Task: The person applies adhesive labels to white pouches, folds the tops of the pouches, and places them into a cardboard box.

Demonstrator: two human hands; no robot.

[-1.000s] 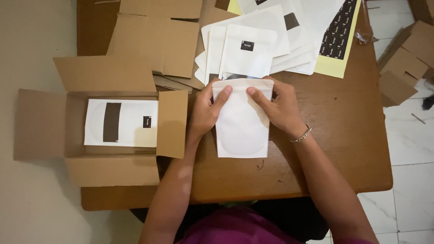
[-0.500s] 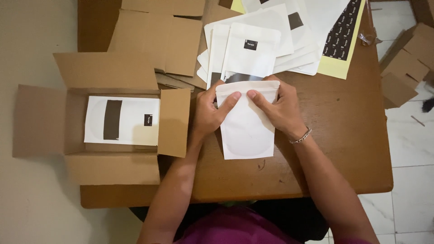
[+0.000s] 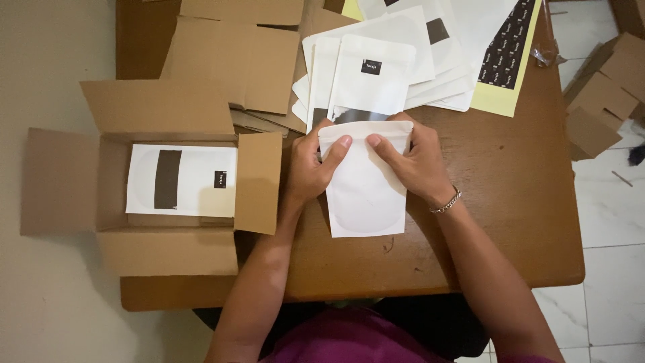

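Note:
A white stand-up pouch (image 3: 366, 191) lies flat on the brown wooden table (image 3: 510, 222) in front of me. My left hand (image 3: 312, 168) grips its upper left corner, thumb pressed on the top strip. My right hand (image 3: 413, 161), with a thin bracelet at the wrist, grips the upper right corner the same way. Both thumbs rest on the pouch's top edge, close together.
An open cardboard box (image 3: 151, 178) at the left edge holds a white pouch (image 3: 181, 180) with a dark stripe. Flattened cardboard (image 3: 235, 54) lies behind it. A fan of white pouches (image 3: 390, 60) and a yellow label sheet (image 3: 507, 60) sit at the back; more boxes (image 3: 605, 94) on the floor.
The pouch and both hands have shifted slightly toward the right and nearer to me; the thumbs stay pressed along the top strip.

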